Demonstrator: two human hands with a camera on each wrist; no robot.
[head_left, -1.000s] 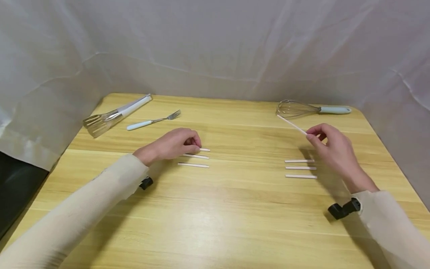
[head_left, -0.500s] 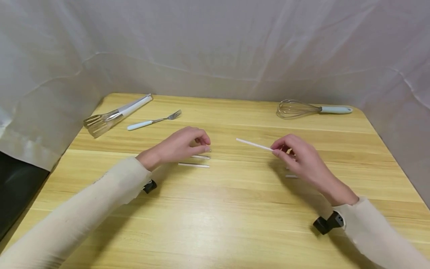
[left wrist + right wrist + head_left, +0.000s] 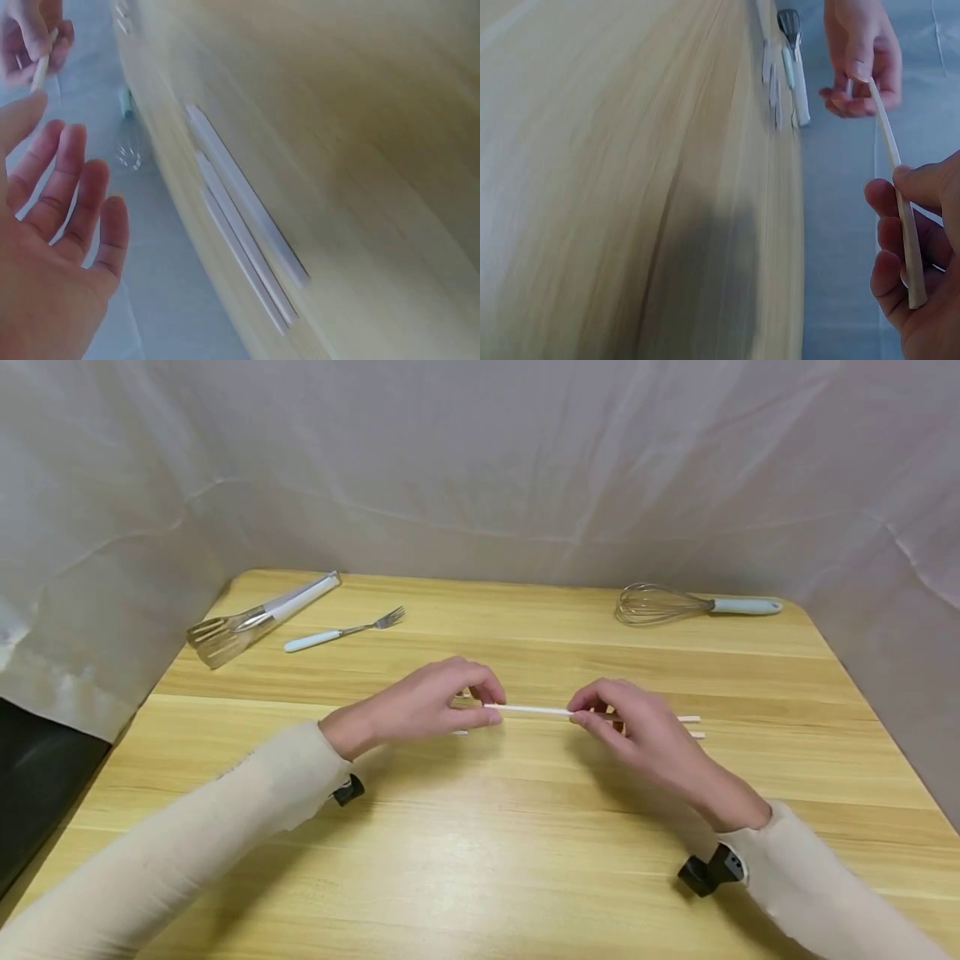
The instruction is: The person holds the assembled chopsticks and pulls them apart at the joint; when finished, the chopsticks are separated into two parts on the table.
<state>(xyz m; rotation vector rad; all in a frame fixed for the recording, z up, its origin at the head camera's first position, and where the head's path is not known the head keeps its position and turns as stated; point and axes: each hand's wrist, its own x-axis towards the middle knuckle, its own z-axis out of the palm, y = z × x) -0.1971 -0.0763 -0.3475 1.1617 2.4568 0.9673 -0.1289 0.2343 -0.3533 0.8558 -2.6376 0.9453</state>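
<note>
Between both hands spans a thin white stick [image 3: 534,710], level and just above the table. My left hand [image 3: 427,697] pinches its left end between thumb and index finger. The other left fingers are loosely extended in the left wrist view. My right hand [image 3: 637,727] grips the stick's other end; in the right wrist view that stick [image 3: 886,131] runs back under the curled right fingers [image 3: 889,270]. Three similar sticks [image 3: 251,199] lie side by side beneath my left hand. More white sticks [image 3: 688,719] lie partly hidden behind my right hand.
At the back left of the wooden table [image 3: 465,877] lie metal tongs [image 3: 262,617] and a fork [image 3: 345,631] with a pale blue handle. A whisk [image 3: 697,604] lies at the back right. Pale grey cloth [image 3: 480,468] hangs behind the table.
My right hand has carried the stick left and turned it level, from beside the whisk to the middle. My left hand has shifted slightly right and now pinches the stick's left end.
</note>
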